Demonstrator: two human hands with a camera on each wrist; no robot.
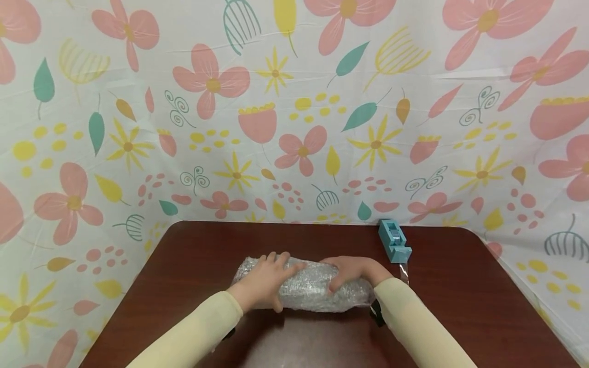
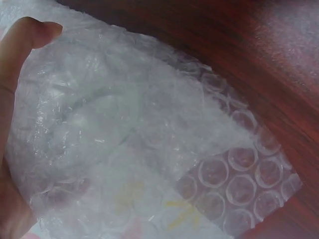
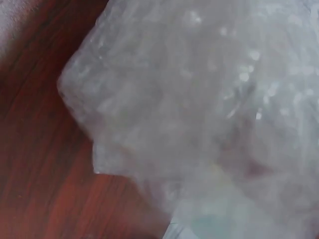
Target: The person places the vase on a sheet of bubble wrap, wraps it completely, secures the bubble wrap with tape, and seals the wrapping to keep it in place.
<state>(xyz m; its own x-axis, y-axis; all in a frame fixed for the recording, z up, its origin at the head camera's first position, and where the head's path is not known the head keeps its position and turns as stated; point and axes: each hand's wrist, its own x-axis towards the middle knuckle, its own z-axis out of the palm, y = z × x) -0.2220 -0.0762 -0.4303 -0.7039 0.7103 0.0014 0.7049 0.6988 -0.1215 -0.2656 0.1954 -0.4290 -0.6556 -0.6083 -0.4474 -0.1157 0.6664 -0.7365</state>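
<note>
- Dark reddish-brown table (image 1: 460, 286), wood grain in streaks, glossy.
- Clear, silvery-white bubble wrap bundle (image 1: 306, 286), covered in round bubbles; faint yellow and pink showing through in the left wrist view.
- Light blue tape dispenser (image 1: 393, 240), one flat colour.
- Pale cream-yellow sleeves (image 1: 193, 332), plain, no pattern.
- White backdrop cloth (image 1: 294, 128) printed with large pink flowers with yellow centres, yellow star-shaped flowers, yellow dots, pink dots, teal leaves, teal spirals, mustard leaves and striped yellow tulip shapes.
</note>
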